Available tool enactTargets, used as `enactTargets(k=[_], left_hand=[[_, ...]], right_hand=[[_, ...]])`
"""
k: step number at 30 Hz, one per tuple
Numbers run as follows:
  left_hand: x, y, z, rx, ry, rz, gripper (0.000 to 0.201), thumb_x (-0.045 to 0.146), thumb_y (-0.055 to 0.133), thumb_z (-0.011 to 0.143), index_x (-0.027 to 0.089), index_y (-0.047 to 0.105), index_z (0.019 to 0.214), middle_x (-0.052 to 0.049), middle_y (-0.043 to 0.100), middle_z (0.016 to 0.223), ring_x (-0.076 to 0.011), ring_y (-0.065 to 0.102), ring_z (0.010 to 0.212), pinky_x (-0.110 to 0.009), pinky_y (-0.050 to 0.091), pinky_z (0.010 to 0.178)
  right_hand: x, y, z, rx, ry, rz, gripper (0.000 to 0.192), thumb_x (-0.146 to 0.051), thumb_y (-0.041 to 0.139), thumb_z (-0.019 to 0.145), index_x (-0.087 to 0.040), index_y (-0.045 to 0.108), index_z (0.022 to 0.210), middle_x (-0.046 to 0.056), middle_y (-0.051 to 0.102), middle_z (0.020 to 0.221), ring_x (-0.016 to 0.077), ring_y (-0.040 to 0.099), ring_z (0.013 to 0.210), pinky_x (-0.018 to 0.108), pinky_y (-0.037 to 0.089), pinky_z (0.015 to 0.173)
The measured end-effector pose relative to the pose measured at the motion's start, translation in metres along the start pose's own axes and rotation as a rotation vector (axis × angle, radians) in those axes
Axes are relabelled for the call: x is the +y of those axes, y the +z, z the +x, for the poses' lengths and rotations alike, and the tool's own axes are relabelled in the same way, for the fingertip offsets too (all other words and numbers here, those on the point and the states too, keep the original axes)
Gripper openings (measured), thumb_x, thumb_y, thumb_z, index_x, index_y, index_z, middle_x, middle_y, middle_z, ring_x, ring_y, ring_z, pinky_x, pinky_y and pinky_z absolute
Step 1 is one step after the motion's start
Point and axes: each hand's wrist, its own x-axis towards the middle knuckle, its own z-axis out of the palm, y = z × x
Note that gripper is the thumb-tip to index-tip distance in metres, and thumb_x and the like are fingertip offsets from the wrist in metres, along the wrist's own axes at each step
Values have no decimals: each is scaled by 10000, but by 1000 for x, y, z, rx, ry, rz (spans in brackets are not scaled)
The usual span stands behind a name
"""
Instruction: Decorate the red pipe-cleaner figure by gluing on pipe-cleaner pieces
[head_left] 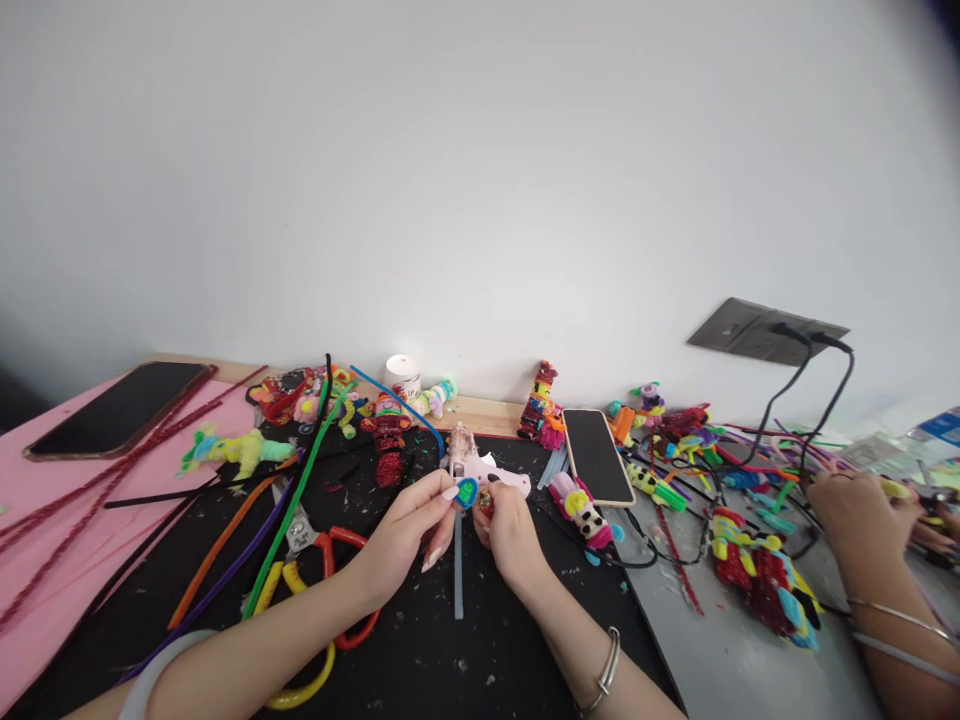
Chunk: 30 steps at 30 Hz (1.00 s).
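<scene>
My left hand [420,520] pinches a small blue-and-green fuzzy pipe cleaner piece [466,491] between thumb and finger. Close beside it, my right hand [511,528] is closed with its fingertips on a tiny reddish-gold bit I cannot make out. Just behind both hands lies a pale pink glue gun [508,482], partly hidden by the fingers. A translucent glue stick [459,580] shows below the fingertips on the black mat [480,660]. Under my left forearm are scissors with red handles [358,628] and another pair with yellow handles [315,690].
Pipe cleaners, one green [296,505], lie to the left with a dark phone [120,408]. Finished fuzzy figures [388,440] line the back. A white-edged phone [598,455] and cables [772,400] from a wall socket [750,328] are right. Another person's hand [862,520] works there.
</scene>
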Motion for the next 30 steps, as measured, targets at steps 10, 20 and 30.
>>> enactTargets(k=[10, 20, 30], left_hand=[[-2, -1, 0, -1, 5, 2, 285, 396, 453, 922, 192, 428, 724, 86, 409, 428, -61, 304, 343, -193, 198, 377], [0, 0, -1, 6, -4, 3, 296, 405, 465, 914, 191, 426, 712, 87, 403, 425, -62, 302, 345, -195, 206, 378], [-2, -1, -1, 4, -5, 11, 302, 423, 474, 905, 191, 435, 716, 85, 407, 423, -65, 304, 342, -198, 200, 374]], right_hand=[[10, 1, 3, -30, 60, 160, 495, -376, 223, 926, -235, 282, 455, -65, 226, 392, 86, 163, 367, 249, 150, 404], [1, 0, -1, 1, 23, 79, 451, -253, 235, 904, -241, 289, 456, -45, 269, 397, 110, 230, 383, 260, 215, 421], [3, 0, 0, 2, -13, 6, 414, -246, 257, 878, -241, 282, 464, -48, 265, 413, 110, 242, 394, 255, 236, 426]])
